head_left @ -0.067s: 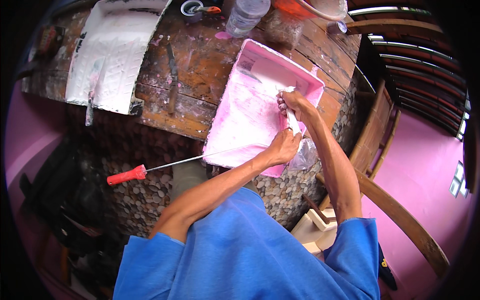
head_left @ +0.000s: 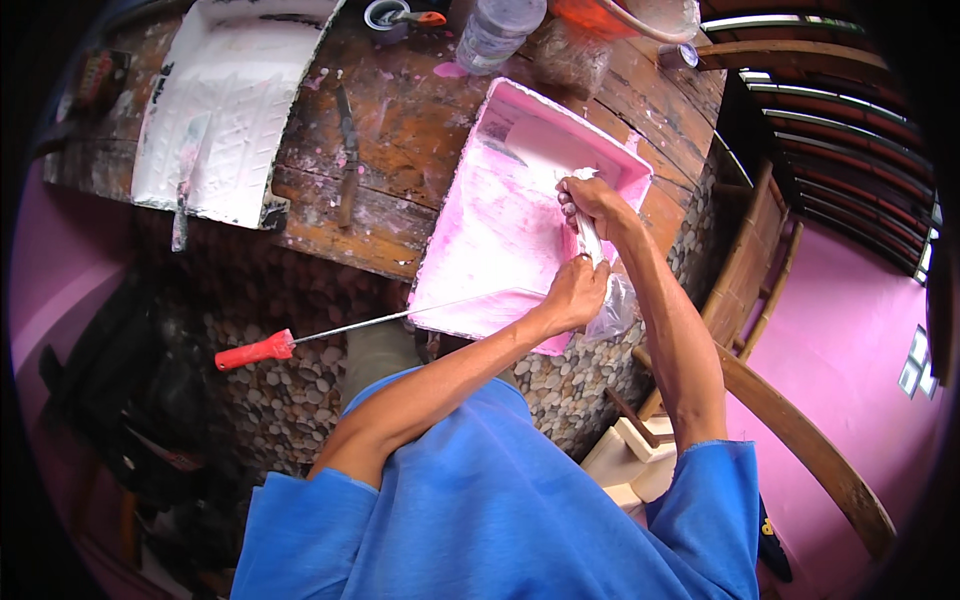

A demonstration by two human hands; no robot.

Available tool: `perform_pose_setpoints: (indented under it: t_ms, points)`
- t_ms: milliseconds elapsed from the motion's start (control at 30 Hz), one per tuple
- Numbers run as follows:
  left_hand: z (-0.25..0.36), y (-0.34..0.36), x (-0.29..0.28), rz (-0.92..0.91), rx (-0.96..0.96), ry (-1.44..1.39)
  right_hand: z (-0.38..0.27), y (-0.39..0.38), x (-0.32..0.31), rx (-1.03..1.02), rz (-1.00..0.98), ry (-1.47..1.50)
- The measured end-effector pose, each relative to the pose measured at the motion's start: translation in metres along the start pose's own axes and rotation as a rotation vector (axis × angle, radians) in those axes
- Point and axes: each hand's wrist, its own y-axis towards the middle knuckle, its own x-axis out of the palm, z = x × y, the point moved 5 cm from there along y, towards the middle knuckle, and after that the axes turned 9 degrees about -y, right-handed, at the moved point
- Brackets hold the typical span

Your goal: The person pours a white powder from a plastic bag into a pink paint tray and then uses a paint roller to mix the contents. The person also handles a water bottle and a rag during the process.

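Note:
A paint-smeared, whitish plastic bag (head_left: pixel 589 240) is stretched between my hands over the right side of a pink-stained paint tray (head_left: pixel 465 265). My right hand (head_left: pixel 597 207) is closed round its upper part, fingers coated with white paint. Nearer to me, my left hand (head_left: pixel 577 295) pinches the bag lower down, and a loose clear part (head_left: pixel 613 308) hangs beside it past the tray's edge. White paint lies in the tray's far end. A paint roller's red handle (head_left: pixel 255 350) juts out to the left; its thin metal rod reaches into the tray, and my left forearm passes close to it.
On the stained wooden table (head_left: pixel 400 170) lie a white paint tray (head_left: pixel 225 120) with a paint-covered tool on it, and a knife-like blade (head_left: pixel 348 150). Behind stand a small cup with a brush (head_left: pixel 385 14), a clear container (head_left: pixel 498 35) and an orange bowl (head_left: pixel 590 14). Wooden chair (head_left: pixel 745 270) at right.
The view has shifted very slightly. Both hands keep their hold on the plastic bag, and the tray and roller lie as before.

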Motion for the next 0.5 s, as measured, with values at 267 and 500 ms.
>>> perform_pose_setpoints:
  t_ms: [267,500]
  points:
    - [-0.011,0.007,0.019,0.202,-0.121,0.047,-0.006,-0.034,-0.021,-0.104,0.349,-0.292]
    - [-0.013,0.009,0.033,0.044,-0.074,0.122,-0.015,-0.066,-0.016,-0.371,0.780,-0.823]
